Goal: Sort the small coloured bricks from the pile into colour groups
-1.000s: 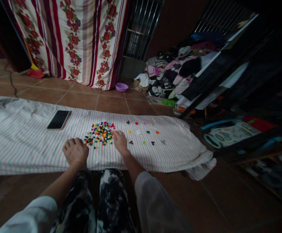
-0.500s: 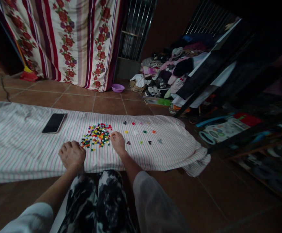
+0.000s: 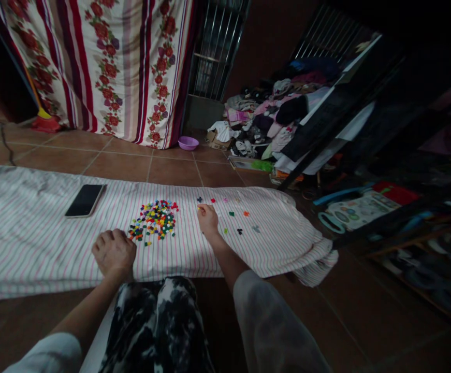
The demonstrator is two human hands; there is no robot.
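Nearest us, on the near side of the pile of small coloured pieces [image 3: 157, 219], are our patterned trousers [image 3: 178, 311], black and white. Our left hand [image 3: 114, 252] rests back-up on the striped, cloth-covered bench [image 3: 39, 228], just beside the pile's near left edge; its fingers are loosely curled, and we cannot tell whether anything is under them. Our right hand [image 3: 208, 219] is to the right of the pile, apart from it, with its fingertips drawn together. A speck of yellow shows at the tips, but we cannot tell whether it is clamped there or lies beneath.

Further right of the pile, beyond our right hand, we see a lime cluster [image 3: 226, 231], a black cluster [image 3: 239, 231] and a grey cluster [image 3: 255, 228]; behind these, a green cluster [image 3: 231, 213] and an orange cluster [image 3: 246, 213]; then a red cluster [image 3: 213, 200]. Left of the pile and slightly farther lies a phone [image 3: 85, 200]. Well beyond the pile, a purple basin [image 3: 188, 143] sits on the tiled floor [image 3: 128, 158] near a flowered curtain [image 3: 132, 67].
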